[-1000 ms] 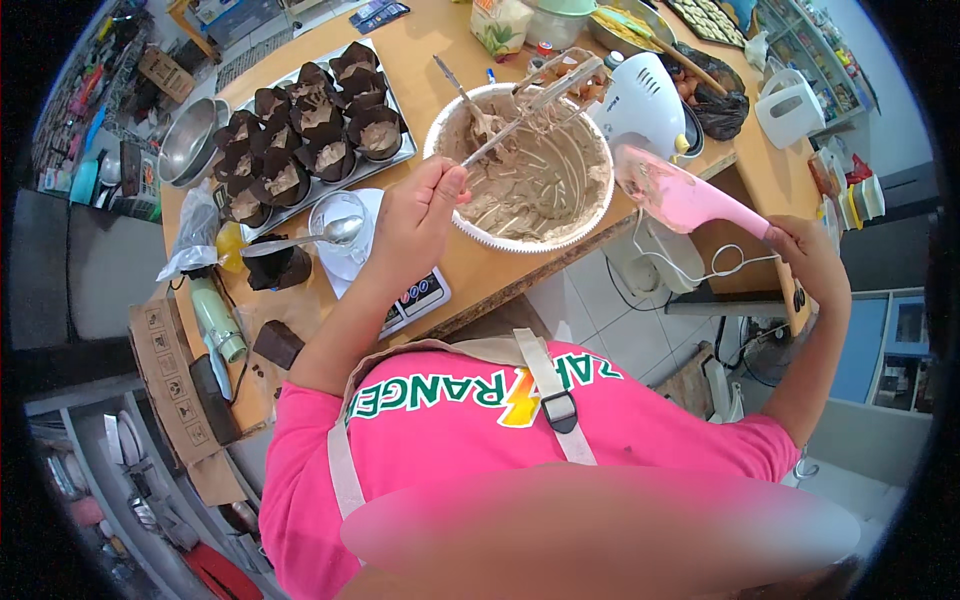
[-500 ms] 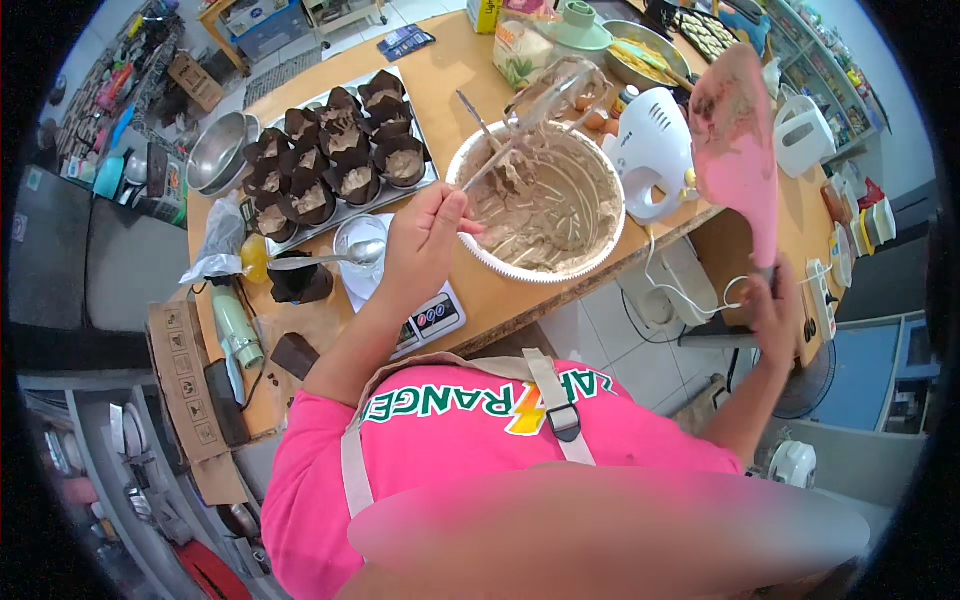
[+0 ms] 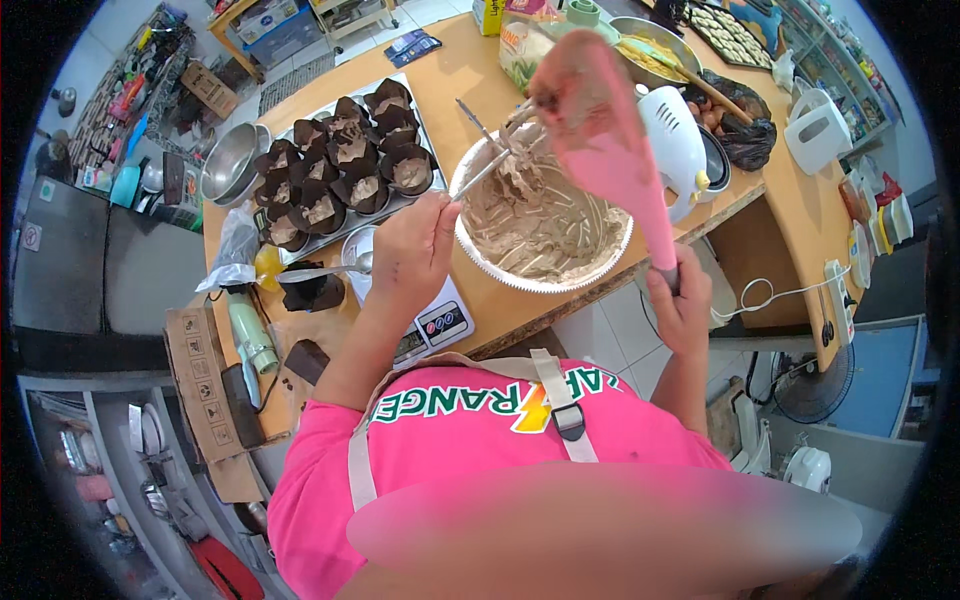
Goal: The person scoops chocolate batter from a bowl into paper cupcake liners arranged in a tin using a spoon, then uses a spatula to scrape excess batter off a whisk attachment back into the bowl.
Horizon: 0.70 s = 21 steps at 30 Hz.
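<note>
My left hand [image 3: 412, 245] is closed round the thin metal shaft of a mixer beater [image 3: 484, 174], above the left rim of a white bowl [image 3: 535, 287]. Brown batter [image 3: 540, 225] coats the bowl's inside, and another beater [image 3: 476, 122] stands in it. The pink spatula [image 3: 607, 135], smeared with batter, is upright in my right hand [image 3: 684, 302], gripped by its dark handle. Its broad blade covers the bowl's far right side and hides the held beater's far end. To the left, several dark paper cups [image 3: 352, 185] of batter sit in a muffin tin [image 3: 425, 125].
A kitchen scale [image 3: 440, 322] and a spoon [image 3: 325, 270] lie near my left forearm. A white hand mixer [image 3: 680, 140] stands right of the bowl. Behind are a pan of yellow food [image 3: 655, 55] and a tray of pale pieces [image 3: 722, 38]. Metal bowls [image 3: 228, 165] stand far left.
My right hand has brought the spatula leftward from the right side to the bowl. The left hand keeps hold of the beater, which is now partly behind the blade.
</note>
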Each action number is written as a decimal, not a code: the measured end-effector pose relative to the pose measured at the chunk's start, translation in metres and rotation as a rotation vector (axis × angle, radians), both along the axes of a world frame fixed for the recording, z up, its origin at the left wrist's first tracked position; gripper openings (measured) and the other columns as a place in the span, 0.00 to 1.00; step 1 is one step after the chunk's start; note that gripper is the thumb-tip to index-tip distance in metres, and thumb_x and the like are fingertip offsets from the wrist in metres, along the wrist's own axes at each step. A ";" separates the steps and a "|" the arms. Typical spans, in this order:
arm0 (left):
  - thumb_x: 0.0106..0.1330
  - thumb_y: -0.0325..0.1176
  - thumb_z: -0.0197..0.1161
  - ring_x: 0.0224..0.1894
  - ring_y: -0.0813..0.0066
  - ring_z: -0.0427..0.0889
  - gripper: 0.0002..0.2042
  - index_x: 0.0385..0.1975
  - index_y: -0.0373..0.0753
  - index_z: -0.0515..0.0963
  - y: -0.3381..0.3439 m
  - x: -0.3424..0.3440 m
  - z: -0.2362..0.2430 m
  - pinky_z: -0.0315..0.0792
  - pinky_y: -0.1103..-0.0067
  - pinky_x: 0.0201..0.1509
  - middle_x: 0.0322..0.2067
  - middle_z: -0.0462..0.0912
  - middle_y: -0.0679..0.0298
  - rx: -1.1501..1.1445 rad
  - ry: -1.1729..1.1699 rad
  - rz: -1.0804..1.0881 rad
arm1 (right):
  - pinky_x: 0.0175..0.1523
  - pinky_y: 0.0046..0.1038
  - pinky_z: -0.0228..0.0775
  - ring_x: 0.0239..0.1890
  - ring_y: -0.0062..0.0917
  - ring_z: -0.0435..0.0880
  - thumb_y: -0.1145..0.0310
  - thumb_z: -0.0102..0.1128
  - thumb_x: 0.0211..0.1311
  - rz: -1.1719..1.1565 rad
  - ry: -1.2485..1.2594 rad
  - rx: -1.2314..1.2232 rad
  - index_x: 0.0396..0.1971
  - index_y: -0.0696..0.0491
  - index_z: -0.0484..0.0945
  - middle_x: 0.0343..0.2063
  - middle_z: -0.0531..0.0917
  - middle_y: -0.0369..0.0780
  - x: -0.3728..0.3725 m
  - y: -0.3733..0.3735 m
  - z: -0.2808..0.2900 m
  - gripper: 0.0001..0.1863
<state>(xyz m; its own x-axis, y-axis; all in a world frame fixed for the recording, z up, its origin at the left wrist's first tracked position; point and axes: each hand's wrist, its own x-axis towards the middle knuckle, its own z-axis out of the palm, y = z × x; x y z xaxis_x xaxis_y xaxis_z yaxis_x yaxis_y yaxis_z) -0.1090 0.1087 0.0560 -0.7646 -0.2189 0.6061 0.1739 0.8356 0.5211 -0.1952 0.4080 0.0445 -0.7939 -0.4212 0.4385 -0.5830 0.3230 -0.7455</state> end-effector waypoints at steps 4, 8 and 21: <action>0.69 0.34 0.53 0.23 0.52 0.76 0.09 0.30 0.35 0.74 -0.001 0.001 -0.001 0.67 0.67 0.26 0.21 0.76 0.52 -0.087 -0.012 0.008 | 0.26 0.24 0.63 0.19 0.23 0.71 0.71 0.60 0.59 0.002 -0.034 -0.006 0.42 0.58 0.74 0.20 0.74 0.40 0.003 -0.010 -0.005 0.12; 0.68 0.33 0.54 0.22 0.51 0.76 0.09 0.28 0.35 0.72 0.005 0.001 0.006 0.66 0.65 0.24 0.19 0.74 0.51 0.031 -0.049 -0.010 | 0.26 0.24 0.65 0.19 0.25 0.74 0.71 0.61 0.58 -0.046 0.035 0.026 0.41 0.57 0.75 0.22 0.76 0.41 0.008 -0.012 -0.012 0.12; 0.71 0.37 0.51 0.17 0.63 0.74 0.13 0.30 0.34 0.75 0.012 0.010 0.008 0.64 0.72 0.23 0.16 0.73 0.56 0.259 -0.210 -0.015 | 0.24 0.32 0.65 0.20 0.31 0.74 0.74 0.66 0.45 -0.146 0.447 0.239 0.50 0.50 0.78 0.21 0.72 0.38 0.021 -0.033 -0.017 0.26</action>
